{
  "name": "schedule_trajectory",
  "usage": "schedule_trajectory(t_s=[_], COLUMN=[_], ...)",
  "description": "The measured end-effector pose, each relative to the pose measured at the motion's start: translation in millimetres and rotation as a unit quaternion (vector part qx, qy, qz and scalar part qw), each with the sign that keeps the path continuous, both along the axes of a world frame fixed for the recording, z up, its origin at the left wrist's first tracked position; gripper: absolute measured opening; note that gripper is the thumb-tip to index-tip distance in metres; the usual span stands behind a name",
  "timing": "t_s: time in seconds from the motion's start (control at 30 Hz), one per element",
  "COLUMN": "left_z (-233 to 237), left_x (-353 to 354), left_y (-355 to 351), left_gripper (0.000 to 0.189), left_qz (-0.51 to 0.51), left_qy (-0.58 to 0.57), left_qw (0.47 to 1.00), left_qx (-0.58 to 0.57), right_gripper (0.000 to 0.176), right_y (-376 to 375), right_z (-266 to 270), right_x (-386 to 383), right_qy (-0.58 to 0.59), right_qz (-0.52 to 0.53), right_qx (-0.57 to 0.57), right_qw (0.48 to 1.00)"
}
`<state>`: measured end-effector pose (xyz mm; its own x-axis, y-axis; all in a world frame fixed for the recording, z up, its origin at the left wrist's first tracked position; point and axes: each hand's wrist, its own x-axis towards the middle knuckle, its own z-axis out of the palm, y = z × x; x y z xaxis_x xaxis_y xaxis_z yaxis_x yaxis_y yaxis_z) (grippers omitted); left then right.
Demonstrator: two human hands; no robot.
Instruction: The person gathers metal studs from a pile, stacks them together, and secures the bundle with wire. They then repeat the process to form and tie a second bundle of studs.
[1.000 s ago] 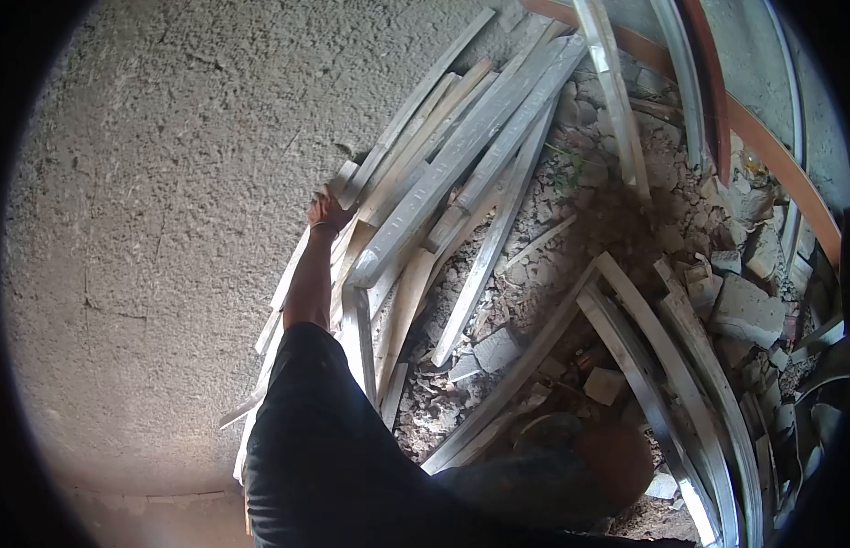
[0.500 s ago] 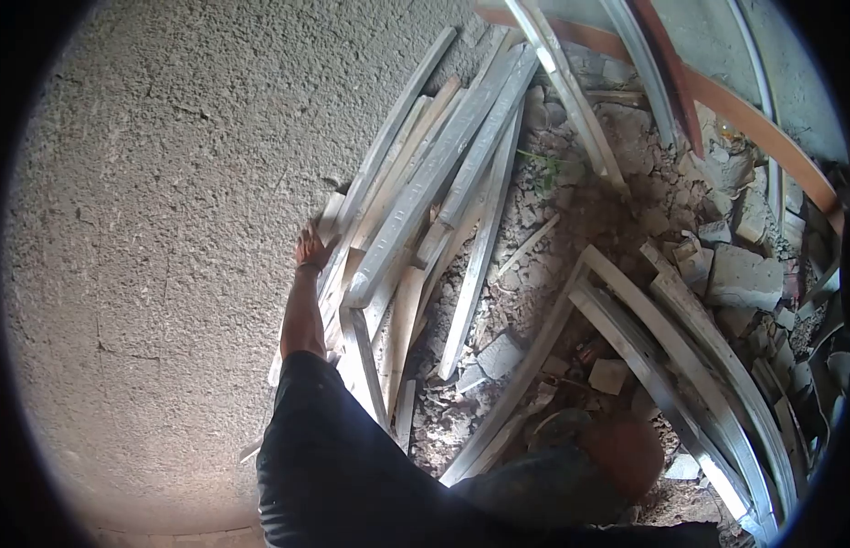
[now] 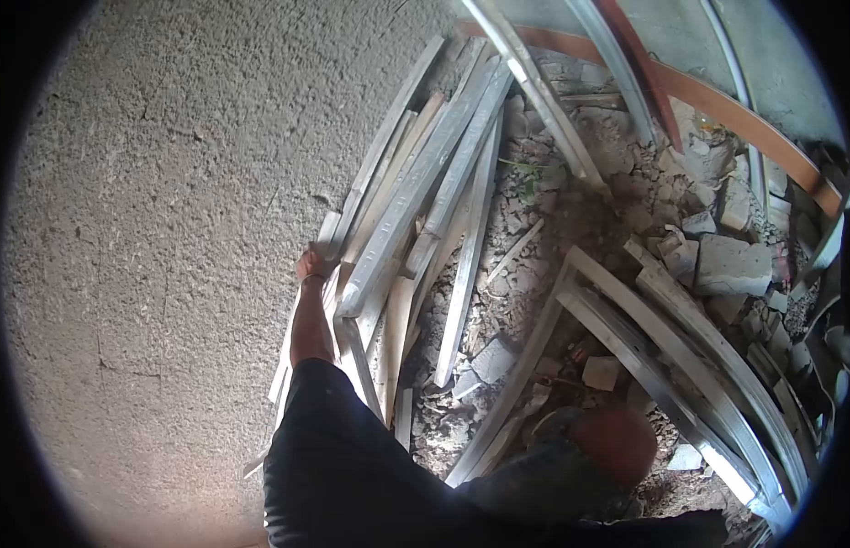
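Observation:
My left hand (image 3: 312,262) is closed at the end of a pale strip (image 3: 328,228) beside the rough wall, its fingers curled and partly hidden. Long wooden and metal-looking strips (image 3: 393,224) lie in a slanted pile just to its right. One broad grey strip (image 3: 381,248) rests on top of the others. A dark sleeve (image 3: 338,457) covers my left arm up to the forearm. My right hand does not show.
A rough plastered wall (image 3: 160,228) fills the left side. Curved strips (image 3: 690,384) lie at the lower right, near broken blocks (image 3: 733,265) and rubble. A blurred, reddish round shape (image 3: 617,446) is at the bottom; I cannot make out what it is.
My left hand's spread fingers have curled closed at the strip, and the hand sits slightly lower. The view has shifted a little, moving the pile and rubble leftward in the picture.

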<state>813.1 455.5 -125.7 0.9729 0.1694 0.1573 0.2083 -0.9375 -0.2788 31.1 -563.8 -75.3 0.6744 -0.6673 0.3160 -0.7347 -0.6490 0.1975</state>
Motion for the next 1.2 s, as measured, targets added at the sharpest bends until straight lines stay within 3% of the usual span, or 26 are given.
schedule_trajectory(t_s=[0.17,0.27,0.33,0.37,0.43,0.47,0.5,0.53,0.57,0.67,0.7,0.73,0.77,0.83,0.87,0.9,0.93,0.97,1.03,1.1,1.2], left_z=[34,77,124,155,218,248,274,308,333,371,375,378,381,379,399,405,417,442,496,549,583], left_x=[-31,-46,-63,-78,-110,-122,-127,-153,-176,-184,-191,-191,-191,-218,-152,-154,-159,-163,-191,-223,-319], left_y=[-31,-34,-25,-30,-36,-27,3,-24,-41,-13,-38,-39,-59,-99,14,26,36,43,60,24,-142], left_gripper=[0.070,0.060,0.056,0.064,0.058,0.063,0.065,0.057,0.056,0.074,0.073,0.072,0.071,0.070,0.072,0.072,0.072,0.073,0.074,0.074,0.062], left_qz=[-0.031,0.037,0.034,0.056,0.097,0.078,0.061,0.065,0.028,-0.070,-0.048,-0.060,-0.069,-0.015,-0.023,-0.019,0.023,0.072,-0.007,0.030,-0.001], left_qy=[-0.028,-0.078,-0.134,-0.156,-0.214,-0.213,-0.264,-0.276,-0.289,-0.339,-0.323,-0.301,-0.282,-0.291,-0.264,-0.270,-0.364,-0.477,-0.545,-0.584,-0.626], left_qw=[0.999,0.996,0.990,0.986,0.969,0.972,0.955,0.952,0.954,0.929,0.937,0.946,0.952,0.950,0.962,0.960,0.921,0.858,0.826,0.798,0.765], left_qx=[-0.003,-0.016,0.015,0.023,0.075,0.062,0.121,0.117,0.074,0.131,0.120,0.104,0.095,0.109,0.059,0.075,0.135,0.178,0.145,0.143,0.151], right_gripper=[0.033,0.034,0.036,0.036,0.034,0.033,0.029,0.030,0.035,0.029,0.034,0.039,0.039,0.036,0.029,0.021,0.019,0.029,0.025,0.019,0.021], right_y=[17,45,89,77,60,55,53,34,12,-6,20,2,8,34,35,40,34,30,29,22,20], right_z=[17,40,69,60,50,34,26,9,-1,-8,20,-4,6,27,31,28,28,15,-5,-7,-9], right_x=[47,87,121,108,93,95,94,90,79,78,95,85,94,113,109,106,97,93,98,105,122], right_qy=[-0.075,-0.133,-0.150,-0.104,-0.095,-0.236,-0.298,-0.422,-0.302,-0.264,-0.156,-0.335,-0.347,-0.283,-0.310,-0.340,-0.226,-0.236,-0.356,-0.425,-0.413], right_qz=[0.000,-0.020,-0.065,-0.004,0.007,0.125,0.143,0.059,0.076,0.098,-0.001,0.098,0.181,0.052,0.100,0.151,0.097,0.106,0.093,0.081,0.095], right_qx=[0.079,0.149,0.184,0.091,0.105,0.146,0.197,0.387,0.331,0.284,0.237,0.315,0.406,0.346,0.347,0.358,0.295,0.272,0.312,0.420,0.348], right_qw=[0.994,0.980,0.969,0.990,0.990,0.953,0.923,0.818,0.891,0.917,0.959,0.883,0.826,0.893,0.880,0.857,0.923,0.927,0.876,0.798,0.836])
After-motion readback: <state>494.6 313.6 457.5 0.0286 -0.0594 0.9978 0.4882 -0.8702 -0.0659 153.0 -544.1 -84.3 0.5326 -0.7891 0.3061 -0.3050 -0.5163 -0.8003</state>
